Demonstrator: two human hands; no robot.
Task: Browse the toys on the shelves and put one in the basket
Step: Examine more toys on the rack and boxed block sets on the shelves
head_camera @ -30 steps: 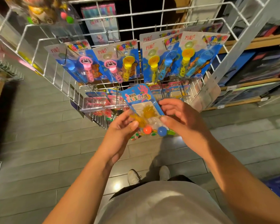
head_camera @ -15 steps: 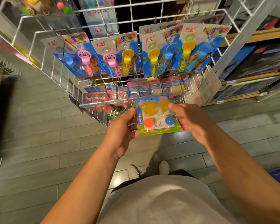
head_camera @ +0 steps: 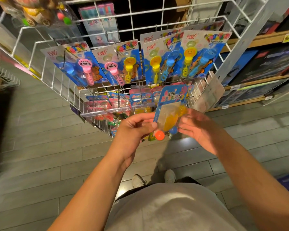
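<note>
Blue-carded toy pack point(head_camera: 171, 110) tilting at 12 o'clock of torso | left hand point(head_camera: 133, 129) pinching its left edge | right hand point(head_camera: 197, 129) fingers gripping its right edge | white wire rack point(head_camera: 107, 32) behind

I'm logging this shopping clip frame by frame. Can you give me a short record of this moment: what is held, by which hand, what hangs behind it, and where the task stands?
held item: toy blister pack, blue card, yellow pieces, an orange and a blue ball
left hand: left hand pinches the pack's lower left edge
right hand: right hand, fingers at the pack's right edge
pack pose: upright, tilted, front towards the camera
behind it: bubble wand cards hanging on a white wire rack
basket: a blue shape at the right edge may be it; cannot tell
task stage: toy in hand, not yet in a basket
</note>
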